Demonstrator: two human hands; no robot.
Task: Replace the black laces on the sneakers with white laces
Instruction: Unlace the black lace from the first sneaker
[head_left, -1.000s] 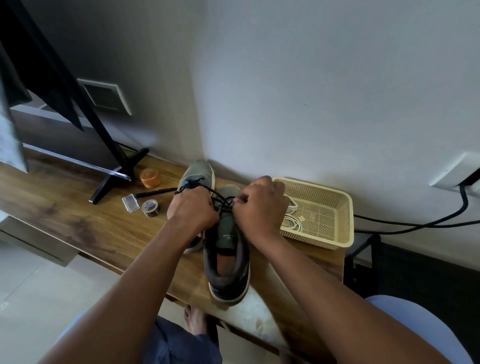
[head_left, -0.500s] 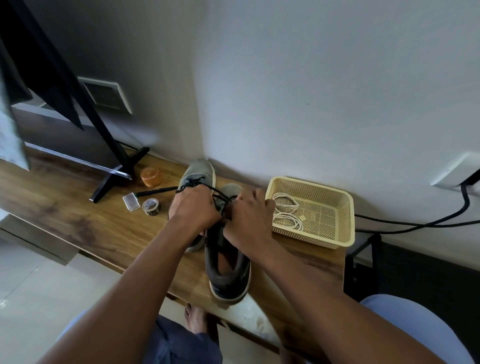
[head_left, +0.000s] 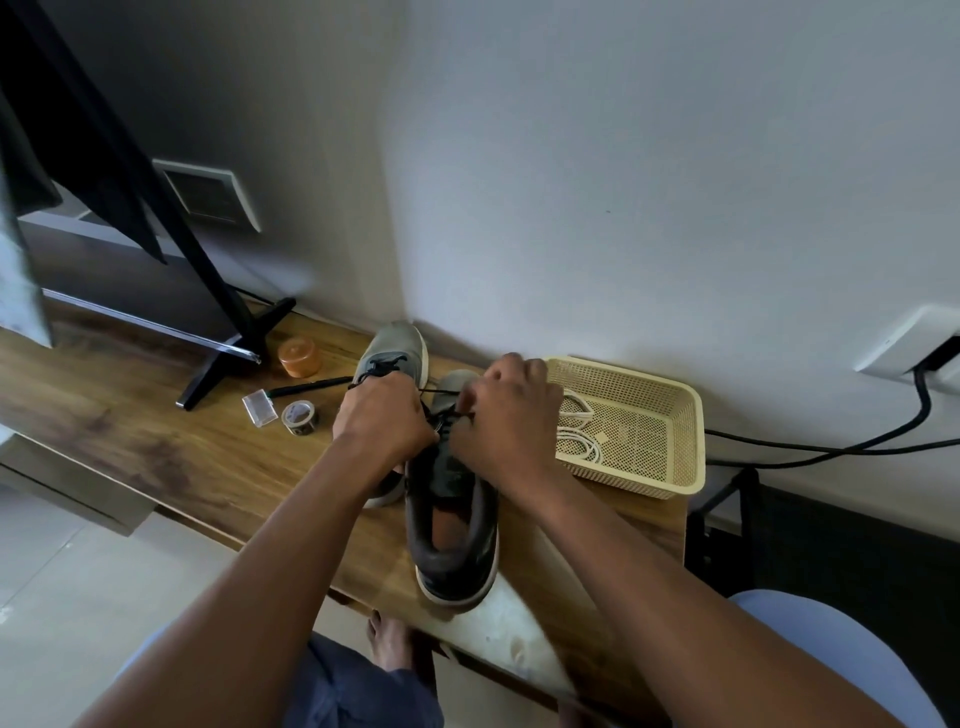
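Note:
Two grey sneakers stand on the wooden table (head_left: 156, 457). The near sneaker (head_left: 452, 540) points away from me, heel toward the table's front edge. The far sneaker (head_left: 397, 348) lies behind my left hand. My left hand (head_left: 382, 421) is closed over the near sneaker's lace area. My right hand (head_left: 506, 415) pinches the black lace (head_left: 441, 389), which runs taut between both hands. White laces (head_left: 579, 421) lie coiled in the cream basket (head_left: 675, 447) on the right.
A black TV stand leg (head_left: 228, 358), an orange lid (head_left: 298, 356), a black pen (head_left: 306, 387), a small clear packet (head_left: 258, 408) and a tape roll (head_left: 298, 415) sit left of the sneakers. Black cables (head_left: 831, 447) run along the wall at right.
My right hand has shifted back to the right and up from the shoe's tongue, drawing the black lace with it. My left hand stays over the lacing.

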